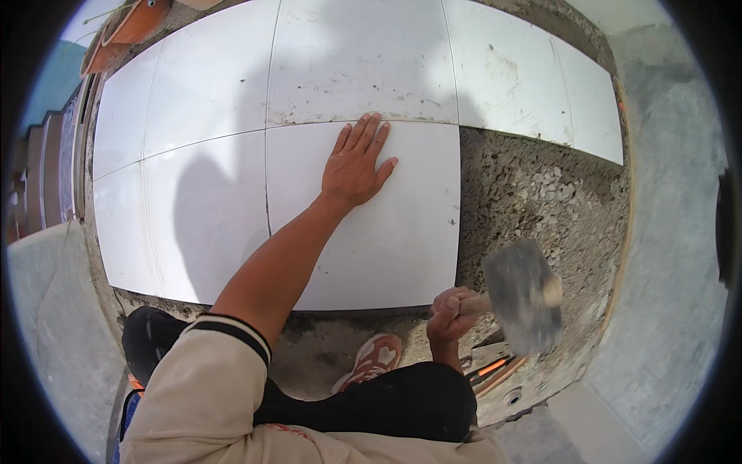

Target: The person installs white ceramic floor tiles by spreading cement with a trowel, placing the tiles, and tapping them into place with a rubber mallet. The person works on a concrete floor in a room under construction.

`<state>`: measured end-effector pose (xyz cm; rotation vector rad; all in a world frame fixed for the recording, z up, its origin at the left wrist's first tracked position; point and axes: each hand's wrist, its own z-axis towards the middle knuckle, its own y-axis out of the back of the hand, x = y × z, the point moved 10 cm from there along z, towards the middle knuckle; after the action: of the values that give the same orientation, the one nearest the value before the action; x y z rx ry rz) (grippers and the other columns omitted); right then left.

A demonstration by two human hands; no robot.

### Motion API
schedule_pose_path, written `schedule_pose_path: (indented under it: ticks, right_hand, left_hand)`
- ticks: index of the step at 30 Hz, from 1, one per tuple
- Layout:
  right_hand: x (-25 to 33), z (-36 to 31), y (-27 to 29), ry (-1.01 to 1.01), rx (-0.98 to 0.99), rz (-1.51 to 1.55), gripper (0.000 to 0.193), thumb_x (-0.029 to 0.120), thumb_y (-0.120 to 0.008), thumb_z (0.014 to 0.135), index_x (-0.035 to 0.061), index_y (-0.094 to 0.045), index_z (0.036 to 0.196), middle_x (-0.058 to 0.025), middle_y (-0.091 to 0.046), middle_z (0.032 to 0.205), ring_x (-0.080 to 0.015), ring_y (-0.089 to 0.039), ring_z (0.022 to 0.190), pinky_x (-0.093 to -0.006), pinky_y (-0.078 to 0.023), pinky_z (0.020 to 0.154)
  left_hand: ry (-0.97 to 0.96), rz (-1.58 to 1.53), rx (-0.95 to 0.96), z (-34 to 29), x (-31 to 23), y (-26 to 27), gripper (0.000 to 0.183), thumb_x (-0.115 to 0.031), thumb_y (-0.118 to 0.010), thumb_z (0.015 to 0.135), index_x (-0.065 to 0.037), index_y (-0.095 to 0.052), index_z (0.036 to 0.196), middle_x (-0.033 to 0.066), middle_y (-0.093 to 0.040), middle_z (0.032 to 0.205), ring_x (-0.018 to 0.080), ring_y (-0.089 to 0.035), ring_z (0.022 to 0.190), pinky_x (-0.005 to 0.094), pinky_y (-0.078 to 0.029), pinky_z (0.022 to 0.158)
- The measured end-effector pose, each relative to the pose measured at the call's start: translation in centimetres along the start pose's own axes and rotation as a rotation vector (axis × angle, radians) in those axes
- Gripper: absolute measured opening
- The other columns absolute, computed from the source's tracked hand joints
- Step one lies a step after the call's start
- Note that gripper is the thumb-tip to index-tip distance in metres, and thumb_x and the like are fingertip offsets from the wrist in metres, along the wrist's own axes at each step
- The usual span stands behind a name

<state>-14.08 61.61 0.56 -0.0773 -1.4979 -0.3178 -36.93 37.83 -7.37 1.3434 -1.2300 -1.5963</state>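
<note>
My left hand (357,166) lies flat with its fingers spread on a large white floor tile (386,247), its fingertips at the joint with the tile (355,62) behind. My right hand (454,313) is wrapped round the wooden handle of a mallet (524,295). The mallet's dark, blocky head is a little blurred and hangs to the right of the tile's near right corner, over the rough mortar bed (549,201). No contact shows between mallet and tile.
More white tiles (205,216) run to the left and along the back. Grey walls (665,232) stand at both sides. Orange-handled tools (491,370) lie near my right knee, beside a small round pipe opening (512,397). Orange buckets (131,23) sit at the far left.
</note>
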Motion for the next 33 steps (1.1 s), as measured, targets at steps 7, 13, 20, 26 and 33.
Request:
schedule_pose_path:
  ticks: [7,13,20,26,33]
  right_hand:
    - [-5.1,0.7,-1.6,-0.244,0.108,-0.525,0.023,0.024,-0.055,0.107,0.0023,-0.053,0.100,-0.0100,-0.056,0.074,-0.0243,-0.055,0.059,-0.0345,-0.049,0.058]
    - [-6.0,-0.5,-0.7,-0.087,0.211,-0.612,0.037,0.026,-0.057,0.106,-0.0093,-0.054,0.118,-0.0204,-0.067,0.085,-0.0354,-0.067,0.075,-0.0419,-0.054,0.070]
    - [-3.8,-0.7,-1.8,-0.208,-0.013,-0.463,0.042,0.030,-0.056,0.109,-0.0092,-0.051,0.123,-0.0123,-0.064,0.089,-0.0230,-0.060,0.075,-0.0382,-0.051,0.068]
    - [-7.9,-6.2,-4.3,-0.476,0.157,-0.259,0.039,0.034,-0.056,0.109,-0.0047,-0.053,0.112,-0.0089,-0.061,0.079,-0.0178,-0.059,0.070,-0.0372,-0.050,0.064]
    - [-3.3,-4.2,-7.0,-0.283,0.184,-0.180,0.037,0.036,-0.057,0.110,-0.0009,-0.052,0.116,-0.0067,-0.056,0.074,-0.0125,-0.051,0.060,-0.0299,-0.043,0.054]
  left_hand:
    - [0.014,0.004,0.059,-0.3,-0.3,-0.6,0.070,-0.052,-0.042,0.111,-0.012,-0.031,0.168,0.0091,-0.024,0.176,0.0246,-0.017,0.164,0.0436,-0.013,0.135]
    - [0.013,-0.003,0.035,0.4,-0.9,-0.1,0.070,-0.052,-0.045,0.110,-0.013,-0.031,0.167,0.0092,-0.023,0.176,0.0248,-0.016,0.164,0.0445,-0.014,0.134]
    - [-0.022,-0.102,-0.120,-0.6,0.7,-0.2,0.068,-0.046,-0.051,0.108,-0.007,-0.039,0.163,0.0152,-0.032,0.172,0.0287,-0.025,0.161,0.0470,-0.018,0.133]
    - [0.091,-0.049,-0.161,-3.0,7.0,1.5,0.062,-0.036,-0.047,0.110,0.000,-0.040,0.159,0.0184,-0.037,0.169,0.0307,-0.030,0.159,0.0481,-0.023,0.131]
    - [0.204,0.119,-0.125,-10.4,19.7,5.6,0.056,-0.036,-0.034,0.114,-0.011,-0.039,0.164,0.0027,-0.031,0.174,0.0191,-0.022,0.162,0.0490,-0.013,0.134]
